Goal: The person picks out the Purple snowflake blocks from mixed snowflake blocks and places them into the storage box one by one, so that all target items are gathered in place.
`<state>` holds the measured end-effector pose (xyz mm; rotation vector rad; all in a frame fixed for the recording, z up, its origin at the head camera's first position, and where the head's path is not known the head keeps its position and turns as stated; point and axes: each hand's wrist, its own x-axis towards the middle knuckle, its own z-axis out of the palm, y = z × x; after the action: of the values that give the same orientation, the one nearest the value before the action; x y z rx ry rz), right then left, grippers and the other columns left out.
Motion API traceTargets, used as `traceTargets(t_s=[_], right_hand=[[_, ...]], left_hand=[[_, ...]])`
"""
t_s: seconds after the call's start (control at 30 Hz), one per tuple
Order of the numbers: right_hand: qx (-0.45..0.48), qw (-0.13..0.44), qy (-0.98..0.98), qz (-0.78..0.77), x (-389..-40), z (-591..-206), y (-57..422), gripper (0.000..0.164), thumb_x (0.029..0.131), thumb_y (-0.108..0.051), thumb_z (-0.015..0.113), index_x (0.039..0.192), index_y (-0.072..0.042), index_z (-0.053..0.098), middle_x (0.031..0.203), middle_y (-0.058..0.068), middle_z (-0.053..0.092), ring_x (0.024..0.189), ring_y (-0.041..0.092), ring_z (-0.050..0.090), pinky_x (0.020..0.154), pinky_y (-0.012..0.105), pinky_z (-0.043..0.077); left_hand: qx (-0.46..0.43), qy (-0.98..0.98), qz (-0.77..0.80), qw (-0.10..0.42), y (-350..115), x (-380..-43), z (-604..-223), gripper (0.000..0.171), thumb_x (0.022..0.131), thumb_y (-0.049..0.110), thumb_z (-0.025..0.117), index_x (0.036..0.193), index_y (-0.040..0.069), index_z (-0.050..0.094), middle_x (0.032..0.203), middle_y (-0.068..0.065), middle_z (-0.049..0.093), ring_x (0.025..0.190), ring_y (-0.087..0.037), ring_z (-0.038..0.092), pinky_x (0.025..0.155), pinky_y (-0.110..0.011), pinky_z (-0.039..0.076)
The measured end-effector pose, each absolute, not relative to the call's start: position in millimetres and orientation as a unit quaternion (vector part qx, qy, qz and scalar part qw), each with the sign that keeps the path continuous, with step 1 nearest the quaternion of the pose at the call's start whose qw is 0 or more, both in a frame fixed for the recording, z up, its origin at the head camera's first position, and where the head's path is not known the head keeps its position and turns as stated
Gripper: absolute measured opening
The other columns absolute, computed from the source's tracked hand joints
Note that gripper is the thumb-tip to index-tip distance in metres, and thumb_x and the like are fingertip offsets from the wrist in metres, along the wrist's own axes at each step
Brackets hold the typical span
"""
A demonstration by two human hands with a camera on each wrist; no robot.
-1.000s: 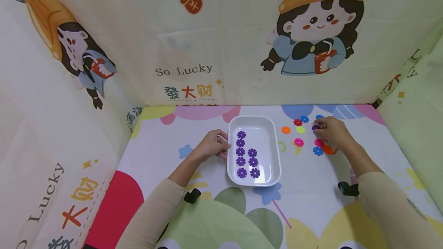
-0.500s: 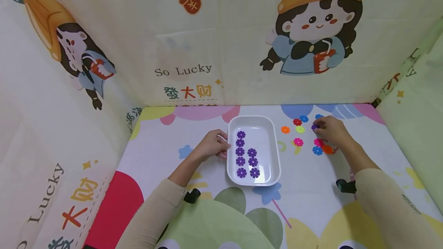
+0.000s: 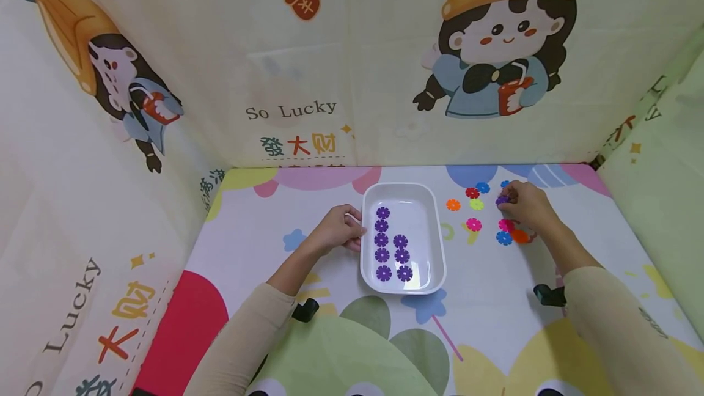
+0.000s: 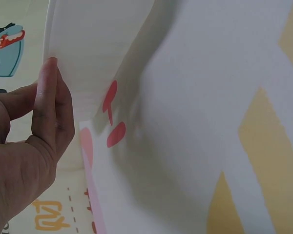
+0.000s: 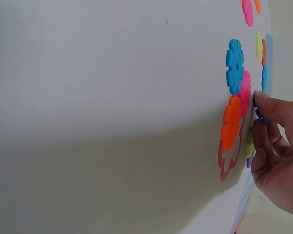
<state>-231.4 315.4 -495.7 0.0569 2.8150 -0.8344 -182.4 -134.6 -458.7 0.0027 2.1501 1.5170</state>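
Observation:
In the head view, my left hand [image 3: 342, 228] holds the left rim of a white tray [image 3: 426, 212], its fingertips at the edge. Inside the tray lie several purple snowflake discs [image 3: 382, 240] in two columns, the left one longer. My right hand [image 3: 529, 205] pinches another purple snowflake disc [image 3: 503, 199] between thumb and fingers, at the back right of the table. The right wrist view shows this disc mostly covered by the thumb. A yellowish disc [image 5: 250, 145] and a bit of purple show behind the fingers.
Loose snowflake discs lie around the right hand: an orange disc [image 3: 453, 205], a red disc [image 3: 472, 192], a lime disc [image 3: 476, 204], a pink disc [image 3: 474, 225], a blue disc [image 3: 503, 238] and others. A printed cloth wall [image 3: 385, 139] stands behind the table.
My right fingers have drawn together around the purple disc, and the hand has shifted very slightly. The left hand and the tray stay in place.

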Motion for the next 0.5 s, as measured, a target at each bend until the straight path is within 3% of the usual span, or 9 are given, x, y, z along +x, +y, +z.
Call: traceTargets(t_s=[0.2, 0.5], right_hand=[[0.033, 0.112, 0.944, -0.308, -227.6, -495.1, 314.7, 0.041, 0.098, -0.014, 0.072, 0.13, -0.001, 0.049, 0.124, 0.03, 0.056, 0.112, 0.046, 0.055, 0.07, 0.036, 0.068], [0.023, 0.117, 0.942, -0.315, -223.4, -489.9, 313.4, 0.038, 0.103, -0.016, 0.064, 0.136, -0.004, 0.05, 0.13, 0.03, 0.054, 0.116, 0.048, 0.055, 0.074, 0.039, 0.068]], left_hand=[[0.0, 0.793, 0.554, 0.254, -134.8, -182.7, -456.4, 0.029, 0.097, 0.001, 0.068, 0.122, -0.003, 0.054, 0.092, -0.018, 0.069, 0.059, -0.017, 0.07, 0.066, -0.043, 0.069], [-0.006, 0.788, 0.559, 0.258, -135.4, -182.9, -456.9, 0.03, 0.097, 0.002, 0.069, 0.123, -0.003, 0.054, 0.089, -0.015, 0.069, 0.058, -0.017, 0.07, 0.067, -0.043, 0.069]])
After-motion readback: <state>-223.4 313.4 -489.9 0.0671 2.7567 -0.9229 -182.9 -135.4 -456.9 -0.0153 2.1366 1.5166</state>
